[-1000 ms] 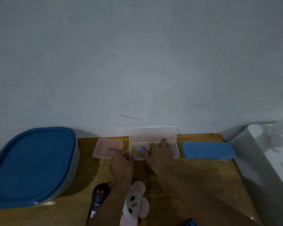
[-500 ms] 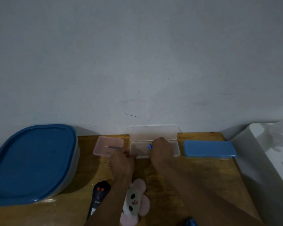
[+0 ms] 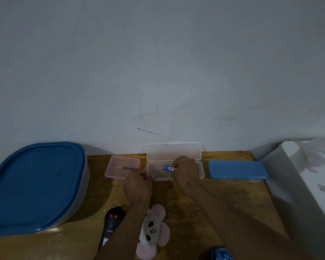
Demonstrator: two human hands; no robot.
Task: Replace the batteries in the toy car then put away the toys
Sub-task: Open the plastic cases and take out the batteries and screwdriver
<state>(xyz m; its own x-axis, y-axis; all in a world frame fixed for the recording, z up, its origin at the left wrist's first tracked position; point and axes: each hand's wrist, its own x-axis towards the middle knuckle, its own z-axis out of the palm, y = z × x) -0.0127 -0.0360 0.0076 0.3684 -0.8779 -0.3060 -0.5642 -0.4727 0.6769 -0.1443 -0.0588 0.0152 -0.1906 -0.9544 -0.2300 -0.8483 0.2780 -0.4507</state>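
Note:
My right hand (image 3: 185, 172) pinches a small blue and white battery (image 3: 169, 168) above the clear open case (image 3: 202, 168), whose lid leans against the wall. My left hand (image 3: 138, 184) rests at the case's front left corner, fingers curled; what it holds, if anything, is hidden. A pink tray (image 3: 120, 164) with a thin screwdriver (image 3: 127, 168) lies to the left. A black toy (image 3: 112, 222) and a pink plush toy (image 3: 154, 229) lie near me under my left forearm. A blue object (image 3: 220, 254) peeks in at the bottom edge.
A large bin with a blue lid (image 3: 36, 184) fills the left of the wooden table (image 3: 223, 199). A closed blue case (image 3: 236, 169) lies right of the clear case. A white surface (image 3: 311, 177) borders the table on the right. The wall stands right behind the cases.
My right hand has lifted the battery out of the clear case and drawn back slightly to the right. My left hand has stayed at the case's corner.

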